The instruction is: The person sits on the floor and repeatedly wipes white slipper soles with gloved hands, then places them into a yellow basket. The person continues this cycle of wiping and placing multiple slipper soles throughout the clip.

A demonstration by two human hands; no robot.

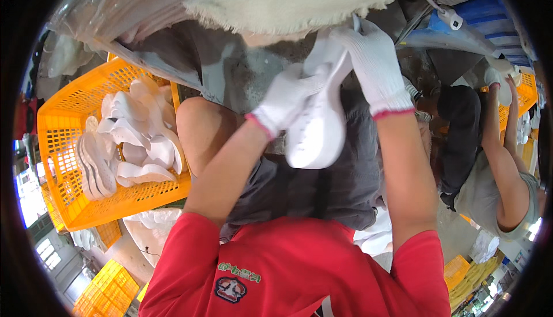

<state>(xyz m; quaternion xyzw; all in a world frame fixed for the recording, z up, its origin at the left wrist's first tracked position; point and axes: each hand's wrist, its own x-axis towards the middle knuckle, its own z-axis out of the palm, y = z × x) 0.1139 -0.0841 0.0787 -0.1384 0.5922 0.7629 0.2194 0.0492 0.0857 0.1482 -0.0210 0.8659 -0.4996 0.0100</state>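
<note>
A white shoe sole (315, 139) hangs tilted above my lap, its wide end toward me. My left hand (288, 97), in a white knit glove with a pink cuff, is closed on the sole's left edge near its middle. At the sole's far, narrow end my right hand (373, 63), gloved the same way, grips it from the right side. A small grey piece shows by the right fingers; I cannot make out what it is. The far tip of the sole is partly hidden by that hand, just below a cream fleecy cloth (294, 0).
An orange plastic crate (66, 207) with several white soles (141, 127) stands to my left. Clear plastic sheeting (115, 6) drapes over the far side. On the right, a co-worker (495, 179) holds a white piece beside another orange crate (525, 95).
</note>
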